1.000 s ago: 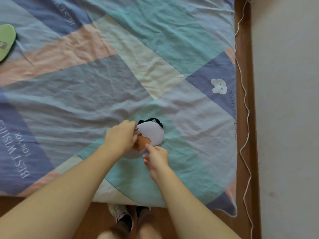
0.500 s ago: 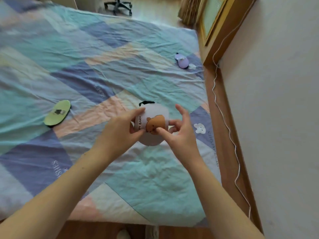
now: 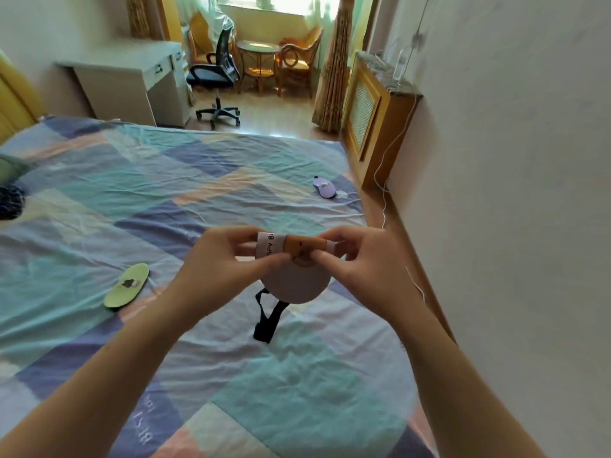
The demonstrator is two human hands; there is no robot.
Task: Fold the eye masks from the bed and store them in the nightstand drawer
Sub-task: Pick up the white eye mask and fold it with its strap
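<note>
A white eye mask (image 3: 292, 279) with a brown bear print is held up above the bed, folded over at the top. My left hand (image 3: 221, 259) pinches its left side and my right hand (image 3: 360, 259) pinches its right side. Its black strap (image 3: 269, 314) hangs down below it. A green eye mask (image 3: 127, 289) lies flat on the bedspread to the left. A purple eye mask (image 3: 324, 187) lies near the bed's far right edge. No nightstand drawer is in view.
The patchwork bedspread (image 3: 165, 200) fills the lower view. A wall runs along the right with a white cable (image 3: 385, 193) and a wooden radiator cabinet (image 3: 373, 114). Beyond the bed stand a white desk (image 3: 132, 77), an office chair (image 3: 216, 74) and wicker chairs. A dark object (image 3: 11, 200) lies at the left edge.
Both hands have lifted the white mask off the bedspread and higher. The strap now dangles below it. My view has tilted up from the bed to the room.
</note>
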